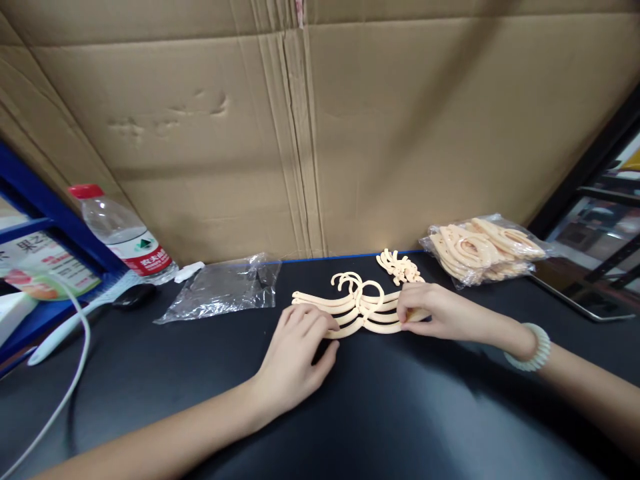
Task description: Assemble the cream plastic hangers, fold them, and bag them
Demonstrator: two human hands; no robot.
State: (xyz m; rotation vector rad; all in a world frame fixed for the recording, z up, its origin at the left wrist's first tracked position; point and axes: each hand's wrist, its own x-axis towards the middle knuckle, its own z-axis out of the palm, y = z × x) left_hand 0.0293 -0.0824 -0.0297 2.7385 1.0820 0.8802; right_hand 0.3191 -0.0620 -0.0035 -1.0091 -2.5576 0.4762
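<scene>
Several cream plastic hangers (361, 305) lie in a small stack on the black table (390, 413), hooks pointing away from me. My left hand (299, 353) rests on the stack's left ends, fingers curled over them and thumb spread. My right hand (440, 312), with a pale bead bracelet (531, 348) on the wrist, pinches the stack's right ends. A small pile of cream plastic clips (399, 265) lies just behind the hangers.
A clear bag of more cream hangers (483, 250) sits at the back right. An empty clear plastic bag (224, 287) lies at the back left. A water bottle (126, 237) with a red cap, a white cable (75, 360) and a cardboard wall (310, 133) border the table.
</scene>
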